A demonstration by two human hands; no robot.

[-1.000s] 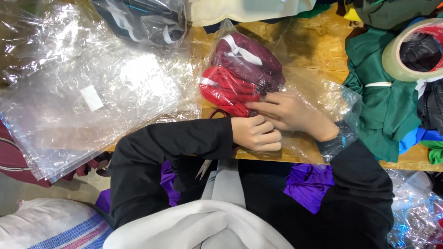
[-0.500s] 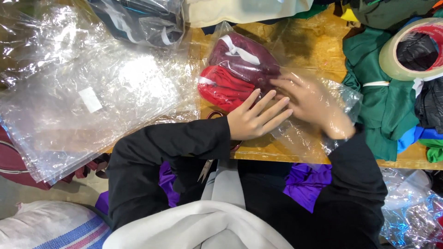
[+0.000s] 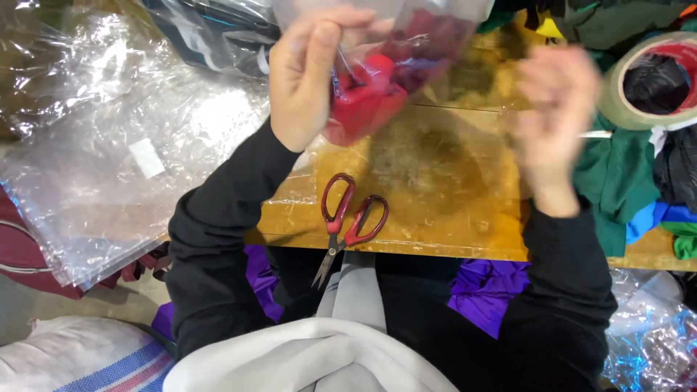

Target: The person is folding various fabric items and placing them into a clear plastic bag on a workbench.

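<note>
My left hand [image 3: 308,69] grips the edge of a clear plastic bag [image 3: 406,43] holding folded red and maroon cloth, lifted above the wooden table [image 3: 435,189]. My right hand [image 3: 555,123] is raised beside the bag, blurred by motion, fingers spread; whether it touches the bag I cannot tell. Red-handled scissors [image 3: 347,221] lie on the table's near edge, below the bag.
A stack of clear plastic bags [image 3: 116,167] lies at the left. Green and blue cloth [image 3: 624,174] is piled at the right, next to a large tape roll [image 3: 653,80]. Purple cloth [image 3: 486,283] is in my lap, a striped sack [image 3: 87,359] at bottom left.
The bagged cloth was lying on the table under both hands; now my left hand has lifted it up, uncovering the scissors. My right hand has come off and moved right.
</note>
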